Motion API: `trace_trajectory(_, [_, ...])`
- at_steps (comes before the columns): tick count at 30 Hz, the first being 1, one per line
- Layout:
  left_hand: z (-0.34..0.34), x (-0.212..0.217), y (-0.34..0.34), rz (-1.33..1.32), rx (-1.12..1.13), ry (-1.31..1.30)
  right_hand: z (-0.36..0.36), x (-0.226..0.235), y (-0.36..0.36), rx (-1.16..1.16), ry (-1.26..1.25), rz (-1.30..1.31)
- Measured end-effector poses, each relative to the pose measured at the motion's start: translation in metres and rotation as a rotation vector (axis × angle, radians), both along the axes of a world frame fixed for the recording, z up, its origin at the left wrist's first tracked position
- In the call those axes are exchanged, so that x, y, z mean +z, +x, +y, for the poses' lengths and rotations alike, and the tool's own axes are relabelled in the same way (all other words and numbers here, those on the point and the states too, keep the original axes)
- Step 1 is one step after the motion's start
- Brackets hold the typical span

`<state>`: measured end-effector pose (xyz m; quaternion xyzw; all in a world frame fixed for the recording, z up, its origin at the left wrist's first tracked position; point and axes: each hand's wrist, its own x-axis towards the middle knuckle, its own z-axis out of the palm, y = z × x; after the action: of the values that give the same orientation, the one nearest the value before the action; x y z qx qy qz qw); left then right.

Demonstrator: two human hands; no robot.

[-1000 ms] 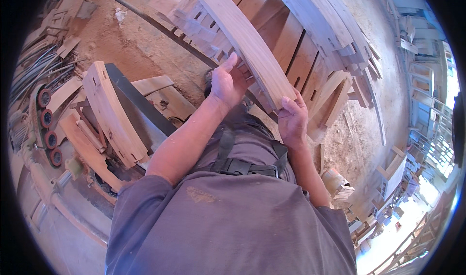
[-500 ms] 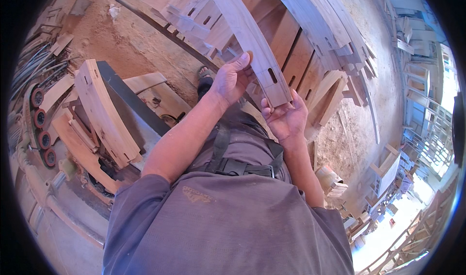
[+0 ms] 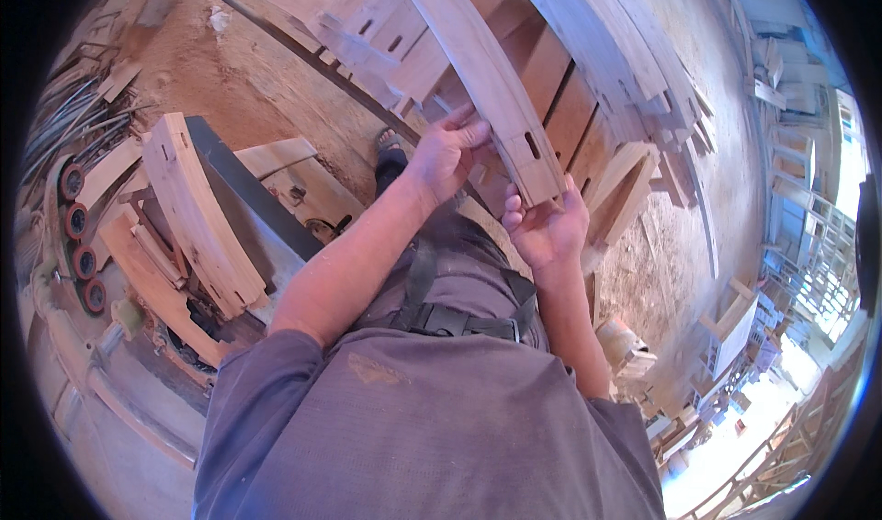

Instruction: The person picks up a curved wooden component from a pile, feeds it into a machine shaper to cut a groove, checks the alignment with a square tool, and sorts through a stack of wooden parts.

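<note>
A long, slightly curved wooden board (image 3: 491, 74) slants up and away from me, with a dark slot cut through it close to its near end. My right hand (image 3: 551, 229) is closed around that near end, fingers and thumb at its two sides. Against the board's left edge, a little farther up, my left hand (image 3: 446, 159) is closed, thumb and fingers pinched at the edge; some fingertips are hidden behind the wood. Beneath it lies a pile of similar slotted boards (image 3: 602, 51), several of them stacked together.
To my left, another slotted board (image 3: 197, 212) leans beside a dark metal surface (image 3: 253, 189) of a machine with red-rimmed rollers (image 3: 75, 220). A long dark bar (image 3: 285, 42) crosses the dusty floor. Wood scraps lie at far left; a wooden frame (image 3: 620, 194) stands right of my hands.
The board has shifted slightly right and turned a little, both hands moving with it. My left thumb has slid off the board's upper face to its left edge.
</note>
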<state>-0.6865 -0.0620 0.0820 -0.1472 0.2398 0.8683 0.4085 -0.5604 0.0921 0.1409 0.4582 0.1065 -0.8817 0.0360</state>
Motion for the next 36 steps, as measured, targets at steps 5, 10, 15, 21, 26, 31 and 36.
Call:
trace_trajectory(5, [0.004,-0.005,-0.003,-0.039,0.026,-0.057,0.007,0.000,-0.001,0.017,0.002,0.046])
trace_trajectory(10, [0.003,-0.004,-0.007,-0.078,0.011,-0.108,0.012,0.008,-0.007,0.020,0.027,0.003])
trace_trajectory(15, [0.000,0.005,-0.012,-0.086,-0.006,-0.246,0.023,0.023,0.004,-0.048,0.200,-0.111])
trace_trajectory(21, [-0.016,-0.003,-0.019,-0.080,0.051,-0.215,0.056,0.042,0.012,0.030,1.184,0.010])
trace_trajectory(26, [-0.007,0.004,-0.019,-0.051,0.023,-0.216,0.080,0.067,-0.057,0.258,1.988,-0.228])
trace_trajectory(31, [-0.009,0.004,-0.021,-0.010,-0.021,-0.233,0.108,0.047,-0.111,0.657,2.366,-0.383])
trace_trajectory(36, [-0.018,0.000,-0.019,-0.033,-0.016,-0.282,0.097,0.036,-0.129,0.881,2.590,-0.570])
